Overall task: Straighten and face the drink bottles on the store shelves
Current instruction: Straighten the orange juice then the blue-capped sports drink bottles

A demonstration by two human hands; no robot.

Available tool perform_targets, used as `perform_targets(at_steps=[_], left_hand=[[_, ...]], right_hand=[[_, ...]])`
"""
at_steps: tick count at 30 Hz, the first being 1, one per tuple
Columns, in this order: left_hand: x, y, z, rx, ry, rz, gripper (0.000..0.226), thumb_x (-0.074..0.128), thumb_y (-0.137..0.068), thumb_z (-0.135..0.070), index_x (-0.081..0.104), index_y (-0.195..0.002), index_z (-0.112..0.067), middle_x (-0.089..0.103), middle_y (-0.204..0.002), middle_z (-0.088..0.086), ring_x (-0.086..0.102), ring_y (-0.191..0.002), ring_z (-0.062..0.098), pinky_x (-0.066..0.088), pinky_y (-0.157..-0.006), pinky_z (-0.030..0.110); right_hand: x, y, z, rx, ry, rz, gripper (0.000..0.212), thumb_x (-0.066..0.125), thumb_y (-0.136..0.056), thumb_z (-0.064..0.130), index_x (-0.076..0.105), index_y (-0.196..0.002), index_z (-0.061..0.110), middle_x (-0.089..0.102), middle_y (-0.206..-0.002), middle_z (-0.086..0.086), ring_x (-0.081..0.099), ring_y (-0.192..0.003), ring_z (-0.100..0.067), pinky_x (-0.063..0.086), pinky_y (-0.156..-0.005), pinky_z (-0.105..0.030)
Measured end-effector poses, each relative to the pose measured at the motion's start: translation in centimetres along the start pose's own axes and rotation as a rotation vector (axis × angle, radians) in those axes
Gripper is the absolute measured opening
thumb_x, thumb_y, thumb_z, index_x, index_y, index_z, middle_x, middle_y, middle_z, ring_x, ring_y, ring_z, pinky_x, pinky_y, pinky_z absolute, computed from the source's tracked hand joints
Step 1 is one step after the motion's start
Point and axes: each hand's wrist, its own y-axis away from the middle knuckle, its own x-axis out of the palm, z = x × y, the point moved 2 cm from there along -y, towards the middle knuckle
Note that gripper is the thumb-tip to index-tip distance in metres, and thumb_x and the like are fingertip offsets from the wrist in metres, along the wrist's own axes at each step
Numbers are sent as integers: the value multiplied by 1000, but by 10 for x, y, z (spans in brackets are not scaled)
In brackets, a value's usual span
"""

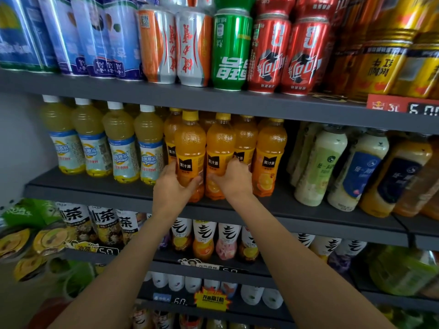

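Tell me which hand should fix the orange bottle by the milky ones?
Probably the right hand. It holds a bottle next to that orange bottle, while the left hand grips one farther away.

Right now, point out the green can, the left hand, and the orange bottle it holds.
green can [231, 51], head view, middle of label
left hand [172, 184], head view, back of hand
orange bottle [190, 143], head view, upper body

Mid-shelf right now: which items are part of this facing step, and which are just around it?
In play:
left hand gripping orange juice bottle
right hand gripping neighbouring orange bottle

Just nearby:
pale yellow bottles
green can
red cans
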Motion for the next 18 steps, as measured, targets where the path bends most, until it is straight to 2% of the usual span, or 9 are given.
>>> perform_targets(at_steps=[4,9,18], left_hand=[[-7,4,5,15,40,-8,64,77,-74,-39,51,-127,-13,63,-115,8,59,-105,25,51,-86,44],[-7,0,7,18,9,-12,66,76,-75,-37,50,-129,-10,62,-118,10,58,-107,27,50,-87,46],[-4,1,6,19,26,-36,65,78,-73,-34,52,-126,-9,63,-116,10,59,-105,26,50,-85,42]], right_hand=[[12,-10,14,-6,19,-11,39,67,-86,25,55,-112,0,62,-111,-15,62,-103,-31,51,-80,-35],[21,-28,29,7,81,-20,27,53,-90,0,53,-117,-2,59,-117,-17,60,-107,-32,52,-84,-35],[23,-38,35,84,15,37,33,47,-92,-1,46,-125,-4,55,-124,-19,57,-114,-32,48,-89,-36]])
